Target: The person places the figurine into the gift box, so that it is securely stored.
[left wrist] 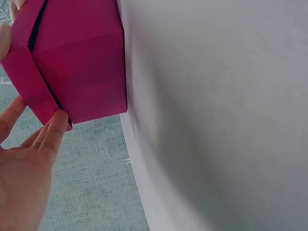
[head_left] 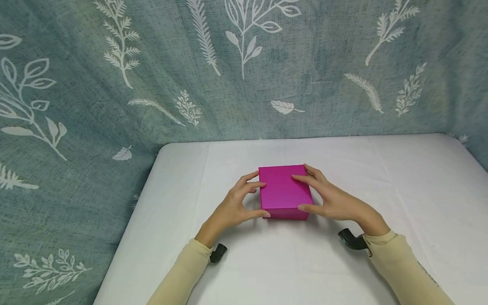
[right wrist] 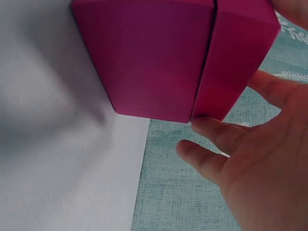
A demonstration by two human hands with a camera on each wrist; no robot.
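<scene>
A magenta box (head_left: 286, 186) with a separate lid (head_left: 284, 184) stands on the white-covered table. My left hand (head_left: 236, 203) holds the lid at its left side, thumb near the front left corner and fingers along the side and back. From the opposite side my right hand (head_left: 331, 195) holds the lid, its thumb at the front right and its index finger on top. Both wrist views show a thin dark gap between the lid (left wrist: 36, 84) and the box body (right wrist: 144, 62). Fingertips of each hand touch the lid's lower edge. The box's inside is hidden.
A white cloth covers the table (head_left: 171, 212), which has rounded far corners. A blue-green curtain (head_left: 228, 93) with white leaf prints hangs behind it and at the sides. Dark wrist-worn devices sit under the left sleeve (head_left: 183, 271) and right sleeve (head_left: 400, 262).
</scene>
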